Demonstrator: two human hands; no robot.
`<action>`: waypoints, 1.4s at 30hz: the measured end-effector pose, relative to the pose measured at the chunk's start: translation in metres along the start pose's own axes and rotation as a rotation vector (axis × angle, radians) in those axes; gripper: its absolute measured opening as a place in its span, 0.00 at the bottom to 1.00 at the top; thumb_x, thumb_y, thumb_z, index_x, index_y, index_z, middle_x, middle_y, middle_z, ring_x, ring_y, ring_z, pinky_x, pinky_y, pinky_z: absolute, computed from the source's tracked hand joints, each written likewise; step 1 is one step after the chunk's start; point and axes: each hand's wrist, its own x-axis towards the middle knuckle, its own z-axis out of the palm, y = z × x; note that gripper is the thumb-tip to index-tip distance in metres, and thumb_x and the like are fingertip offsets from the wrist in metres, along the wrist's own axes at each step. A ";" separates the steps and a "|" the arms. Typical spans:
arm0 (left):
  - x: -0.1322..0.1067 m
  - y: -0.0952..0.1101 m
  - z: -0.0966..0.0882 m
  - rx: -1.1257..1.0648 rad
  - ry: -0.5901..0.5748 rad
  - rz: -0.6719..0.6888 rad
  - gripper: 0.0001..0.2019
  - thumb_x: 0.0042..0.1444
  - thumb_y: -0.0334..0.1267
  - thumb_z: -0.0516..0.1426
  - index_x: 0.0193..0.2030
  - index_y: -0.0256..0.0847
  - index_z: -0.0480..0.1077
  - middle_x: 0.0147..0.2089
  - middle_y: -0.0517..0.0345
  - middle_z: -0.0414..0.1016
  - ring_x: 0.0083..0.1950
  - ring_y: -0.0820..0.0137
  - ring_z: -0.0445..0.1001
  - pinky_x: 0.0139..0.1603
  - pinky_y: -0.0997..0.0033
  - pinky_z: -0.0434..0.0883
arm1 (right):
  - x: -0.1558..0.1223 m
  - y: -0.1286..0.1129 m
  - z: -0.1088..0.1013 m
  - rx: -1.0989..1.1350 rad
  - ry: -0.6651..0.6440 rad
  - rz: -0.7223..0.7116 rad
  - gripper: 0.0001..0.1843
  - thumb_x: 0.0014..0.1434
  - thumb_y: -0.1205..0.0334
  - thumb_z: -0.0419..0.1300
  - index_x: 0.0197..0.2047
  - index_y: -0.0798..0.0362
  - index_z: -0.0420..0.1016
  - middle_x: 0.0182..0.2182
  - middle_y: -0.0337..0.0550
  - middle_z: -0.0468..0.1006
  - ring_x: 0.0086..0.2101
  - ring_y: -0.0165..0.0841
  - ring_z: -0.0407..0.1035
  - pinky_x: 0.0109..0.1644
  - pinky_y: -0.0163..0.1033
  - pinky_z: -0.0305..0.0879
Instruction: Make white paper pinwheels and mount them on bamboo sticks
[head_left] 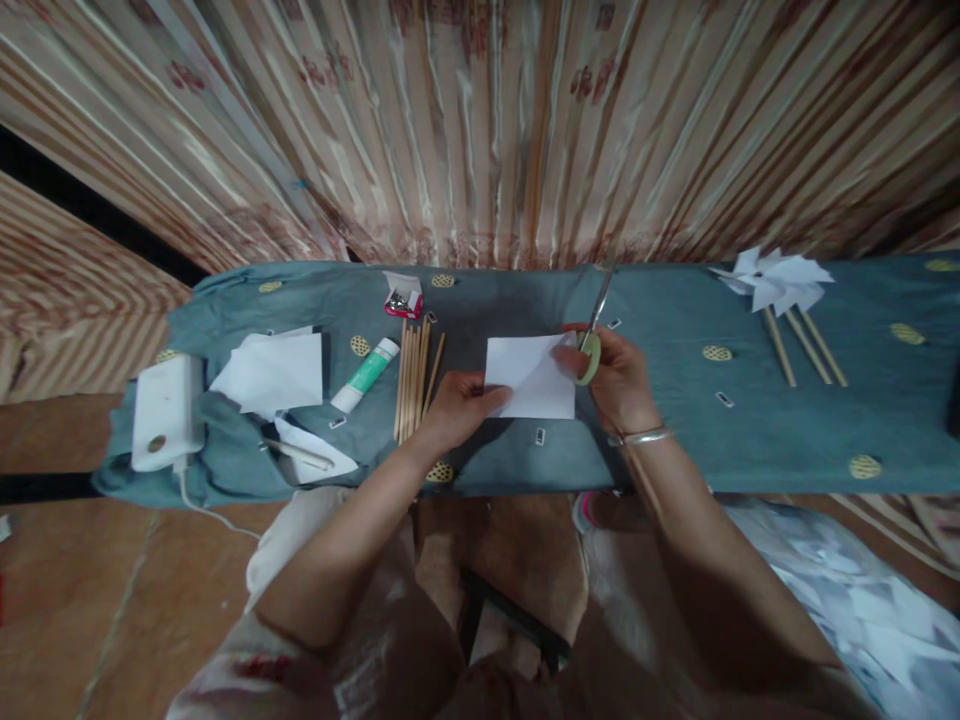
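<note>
One sheet [531, 385], one scissors [597, 350] in fingers [495, 400] (three pinwheel sticks [808, 347])

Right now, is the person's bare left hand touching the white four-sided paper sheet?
Touching. The head view shows it: the bare left hand has its thumb lying over the left edge of the white four-sided paper sheet, no gap visible.

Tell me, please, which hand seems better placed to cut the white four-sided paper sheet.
Probably the right hand: it holds metal scissors with light-green handles at the right of the sheet, while the left hand pinches its left edge.
</note>
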 end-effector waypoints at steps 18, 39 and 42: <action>-0.002 0.006 0.029 -0.431 0.075 0.049 0.23 0.38 0.46 0.71 0.41 0.39 0.78 0.39 0.55 0.81 0.42 0.65 0.77 0.44 0.68 0.71 | 0.006 0.009 0.008 0.287 0.127 0.112 0.17 0.36 0.60 0.76 0.27 0.50 0.73 0.25 0.30 0.76 0.26 0.25 0.70 0.31 0.32 0.70; 0.015 0.024 -0.022 -0.462 0.488 0.235 0.14 0.44 0.46 0.71 0.31 0.40 0.77 0.33 0.55 0.81 0.40 0.61 0.80 0.43 0.62 0.76 | -0.055 -0.005 0.010 -0.258 -0.667 0.304 0.26 0.47 0.39 0.70 0.38 0.52 0.79 0.26 0.41 0.79 0.26 0.31 0.71 0.31 0.36 0.69; 0.014 0.023 -0.019 -0.457 0.475 0.201 0.14 0.45 0.46 0.70 0.30 0.39 0.76 0.35 0.53 0.81 0.41 0.60 0.80 0.45 0.61 0.75 | -0.055 -0.010 0.012 -0.234 -0.672 0.328 0.26 0.45 0.38 0.70 0.36 0.52 0.79 0.24 0.40 0.79 0.24 0.30 0.70 0.30 0.36 0.69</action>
